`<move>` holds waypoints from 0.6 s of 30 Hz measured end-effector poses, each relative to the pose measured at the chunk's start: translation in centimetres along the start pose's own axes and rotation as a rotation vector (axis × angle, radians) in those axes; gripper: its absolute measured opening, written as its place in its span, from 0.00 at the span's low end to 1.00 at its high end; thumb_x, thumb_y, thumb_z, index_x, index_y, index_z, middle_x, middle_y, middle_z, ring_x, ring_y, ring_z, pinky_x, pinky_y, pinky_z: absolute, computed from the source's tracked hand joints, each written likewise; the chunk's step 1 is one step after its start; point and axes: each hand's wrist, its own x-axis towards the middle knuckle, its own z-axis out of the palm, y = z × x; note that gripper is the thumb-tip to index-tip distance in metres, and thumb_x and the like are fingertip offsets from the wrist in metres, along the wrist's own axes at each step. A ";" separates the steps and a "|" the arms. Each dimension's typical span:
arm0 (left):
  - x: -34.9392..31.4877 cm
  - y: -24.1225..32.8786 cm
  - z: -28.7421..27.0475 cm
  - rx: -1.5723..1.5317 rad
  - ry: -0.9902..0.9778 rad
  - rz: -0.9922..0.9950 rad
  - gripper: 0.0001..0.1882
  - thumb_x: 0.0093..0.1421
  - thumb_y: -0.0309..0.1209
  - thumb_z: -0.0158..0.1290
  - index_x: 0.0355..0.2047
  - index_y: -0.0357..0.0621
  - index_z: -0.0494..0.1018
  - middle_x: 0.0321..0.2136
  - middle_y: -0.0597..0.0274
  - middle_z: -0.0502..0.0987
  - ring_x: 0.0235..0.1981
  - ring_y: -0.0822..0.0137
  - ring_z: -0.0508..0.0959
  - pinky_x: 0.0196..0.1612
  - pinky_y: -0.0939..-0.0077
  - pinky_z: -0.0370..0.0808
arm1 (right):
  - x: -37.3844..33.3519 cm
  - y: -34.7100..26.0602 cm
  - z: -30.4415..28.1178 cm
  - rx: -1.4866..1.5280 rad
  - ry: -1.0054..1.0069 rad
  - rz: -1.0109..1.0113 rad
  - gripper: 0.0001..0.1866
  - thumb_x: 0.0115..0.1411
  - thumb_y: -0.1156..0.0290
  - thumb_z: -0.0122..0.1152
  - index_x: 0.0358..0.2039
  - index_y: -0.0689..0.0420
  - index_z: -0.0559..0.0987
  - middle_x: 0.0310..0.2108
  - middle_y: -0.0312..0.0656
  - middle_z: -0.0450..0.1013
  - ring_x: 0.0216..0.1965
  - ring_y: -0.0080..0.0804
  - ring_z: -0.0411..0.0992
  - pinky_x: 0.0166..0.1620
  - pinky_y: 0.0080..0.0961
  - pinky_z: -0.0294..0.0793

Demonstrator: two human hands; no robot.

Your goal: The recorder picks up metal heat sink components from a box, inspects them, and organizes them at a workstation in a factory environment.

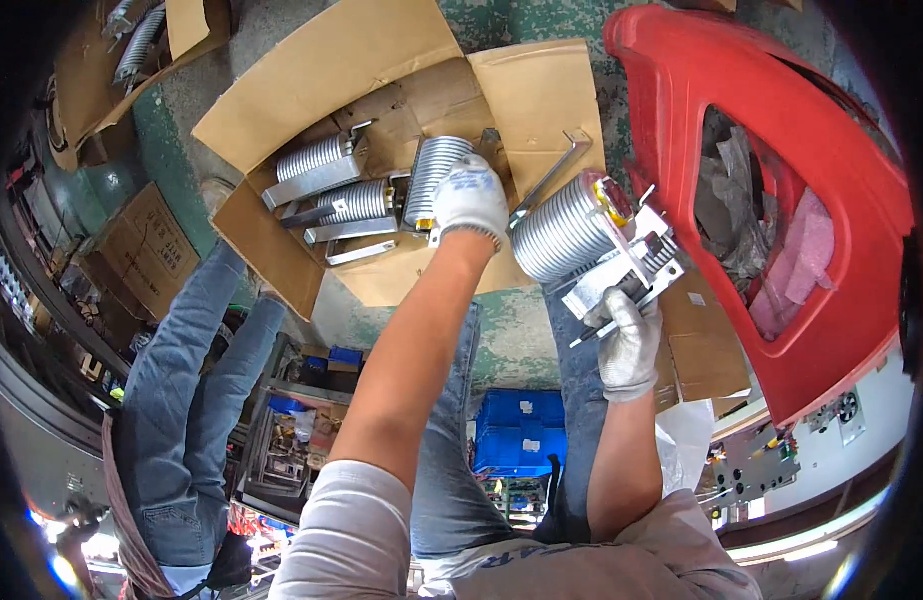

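Observation:
My left hand (pixel 468 203), in a white work glove, reaches into an open cardboard box (pixel 326 55). It is closed over the end of an upright silver coil unit (pixel 429 172); the fingertips are hidden by the glove's back. My gloved right hand (pixel 626 345) grips the bracket end of a larger silver coil unit (pixel 561 235), held tilted beside the box. This unit carries a yellow-and-red label and a white metal bracket. A thin dark rod with a pale tip (pixel 593 333) sticks out by the right fingers. Two more coil units (pixel 356 203) with flat metal brackets lie in the box.
A large red molded shell (pixel 671 75) with clear and pink wrapping inside stands at right. Another person's jeans-clad legs (pixel 176 375) are at left, near a closed carton (pixel 139 250). Blue bins (pixel 521 430) sit below, between my legs. Another box with coils (pixel 186 25) stands far left.

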 end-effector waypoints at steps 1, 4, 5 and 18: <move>0.8 0.0 0.6 0.144 0.052 -0.036 0.19 0.57 0.36 0.53 0.45 0.38 0.70 0.33 0.46 0.79 0.37 0.51 0.81 0.39 0.59 0.78 | 0.0 0.0 0.3 0.019 0.003 -0.011 0.15 0.54 0.77 0.59 0.44 0.58 0.74 0.32 0.35 0.72 0.28 0.22 0.72 0.27 0.21 0.75; 2.2 0.6 0.5 0.196 -0.143 -0.160 0.20 0.58 0.36 0.53 0.48 0.40 0.69 0.36 0.52 0.81 0.39 0.55 0.82 0.39 0.59 0.78 | -0.5 -0.6 0.7 -0.005 0.036 -0.018 0.06 0.57 0.73 0.57 0.35 0.57 0.71 0.22 0.36 0.69 0.21 0.25 0.68 0.30 0.24 0.72; 2.5 0.7 0.1 0.127 -0.244 -0.147 0.25 0.55 0.33 0.54 0.51 0.33 0.66 0.37 0.47 0.80 0.42 0.52 0.81 0.44 0.64 0.78 | -0.4 -0.5 0.3 -0.006 0.040 -0.018 0.06 0.57 0.73 0.57 0.35 0.57 0.71 0.22 0.36 0.69 0.21 0.25 0.68 0.30 0.24 0.72; 0.3 -2.6 -6.1 0.043 -0.218 -0.049 0.32 0.46 0.31 0.54 0.55 0.43 0.68 0.49 0.44 0.74 0.49 0.48 0.76 0.51 0.63 0.73 | -0.3 -1.2 -1.1 0.070 -0.022 0.004 0.11 0.54 0.76 0.58 0.39 0.58 0.74 0.27 0.34 0.72 0.22 0.23 0.70 0.26 0.22 0.71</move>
